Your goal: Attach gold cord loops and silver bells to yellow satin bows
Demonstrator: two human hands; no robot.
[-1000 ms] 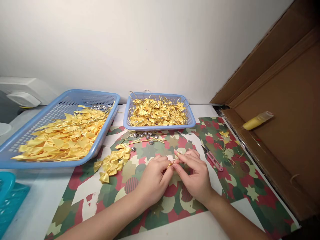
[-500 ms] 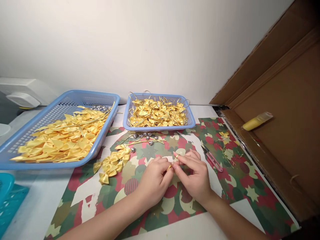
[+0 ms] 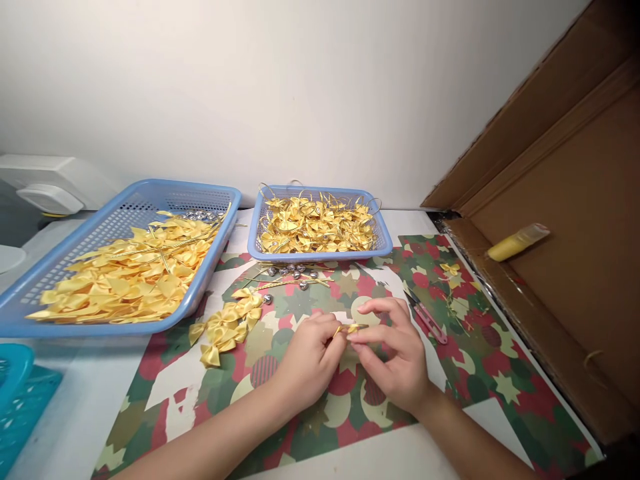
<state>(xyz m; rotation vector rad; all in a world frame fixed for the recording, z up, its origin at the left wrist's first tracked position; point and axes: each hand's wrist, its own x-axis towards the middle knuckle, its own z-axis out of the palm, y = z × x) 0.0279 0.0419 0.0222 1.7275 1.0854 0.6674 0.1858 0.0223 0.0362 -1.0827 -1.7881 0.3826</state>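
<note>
Your left hand pinches ribbon, seemingly steadying it for your spread right hand; snips lie handy, three o'clock from the ribbon.

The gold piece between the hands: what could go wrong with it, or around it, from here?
The gold piece might slip, being small and pinched by the left hand. The silver bells lie loose; a knock could roll them. The pink-handled snips lie near the right hand and could perhaps nick it.
</note>
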